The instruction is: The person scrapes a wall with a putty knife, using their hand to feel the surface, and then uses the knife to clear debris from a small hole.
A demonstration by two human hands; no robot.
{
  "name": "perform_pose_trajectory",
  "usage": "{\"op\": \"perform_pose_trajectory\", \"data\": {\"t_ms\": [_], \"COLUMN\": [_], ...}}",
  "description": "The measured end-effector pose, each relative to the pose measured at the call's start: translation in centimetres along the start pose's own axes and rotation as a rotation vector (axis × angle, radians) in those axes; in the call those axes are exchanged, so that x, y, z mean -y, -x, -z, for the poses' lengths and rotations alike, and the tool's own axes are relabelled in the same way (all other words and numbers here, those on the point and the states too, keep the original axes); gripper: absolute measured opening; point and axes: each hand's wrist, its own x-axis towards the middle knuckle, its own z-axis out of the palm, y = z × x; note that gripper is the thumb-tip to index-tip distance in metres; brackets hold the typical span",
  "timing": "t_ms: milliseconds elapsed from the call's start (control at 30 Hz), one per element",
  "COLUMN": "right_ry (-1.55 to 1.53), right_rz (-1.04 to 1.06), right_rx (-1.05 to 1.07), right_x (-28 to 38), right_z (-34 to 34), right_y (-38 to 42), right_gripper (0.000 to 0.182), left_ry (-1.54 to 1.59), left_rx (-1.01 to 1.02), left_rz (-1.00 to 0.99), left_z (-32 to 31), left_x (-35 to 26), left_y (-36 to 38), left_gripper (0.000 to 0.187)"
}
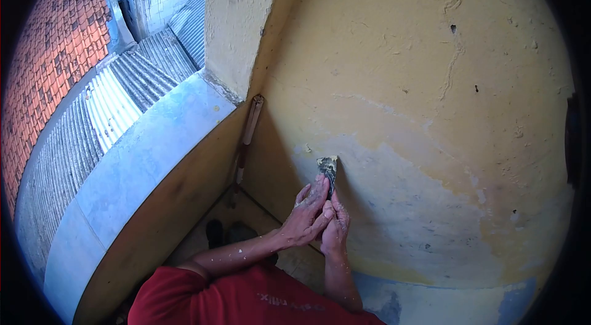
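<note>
Fingers (315, 192) on both hands are wrapping tight around the handle of a small scraper (328, 168), so nothing's spread wide at all. The left hand (306, 217) is sitting on top with its fingers curled over the handle, and the right hand (335, 229) is tucked just beside and under it, touching it, gripping the same handle lower down. Both hands are looking dusty with pale specks. The scraper is poking up just above the fingers, and its blade is pressing flat against the yellow wall (431, 79), right at the upper edge of a big pale patch (425, 208) where the paint is looking worn or scraped off. That patch is spreading out to the right of the fingers and below them. Left of the fingers, a thin pipe (249, 134) is running down the inside corner where the wall is meeting a low parapet (141, 159) with a grey top. Way off to the upper left past the parapet, corrugated roofing (104, 109) and a red tiled roof (49, 54) are showing. Below the hands, a red shirt (246, 300) is filling the bottom of the view.
</note>
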Motion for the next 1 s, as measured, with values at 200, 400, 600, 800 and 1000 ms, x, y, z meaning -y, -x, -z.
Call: {"op": "perform_pose_trajectory", "data": {"t_ms": [200, 400, 600, 800, 1000], "right_ry": [0.121, -0.164, -0.093, -0.120, -0.364], "right_rz": [-0.040, -0.071, -0.129, -0.127, -0.152], "right_rx": [0.109, -0.037, -0.032, -0.017, -0.046], "right_x": [-0.3, 0.6, 1.3, 1.5, 1.8], "right_z": [0.3, 0.4, -0.1, -0.8, -0.9], "right_y": [-2.4, -0.1, 1.0, -1.8, 0.8], "right_gripper": [0.045, 0.046, 0.043, 0.040, 0.043], "left_ry": [-0.081, -0.039, -0.036, -0.119, -0.090], "left_rx": [-0.094, -0.015, 0.047, -0.010, 0.106], "left_rz": [-0.008, -0.068, -0.049, -0.097, -0.081], "left_z": [1.9, 0.5, 2.2, 2.1, 3.2], "left_x": [0.3, -0.2, -1.0, -0.7, -1.1], "left_y": [-1.7, -1.1, -1.4, -2.3, -1.6], "left_gripper": [0.066, 0.073, 0.077, 0.079, 0.082]}}
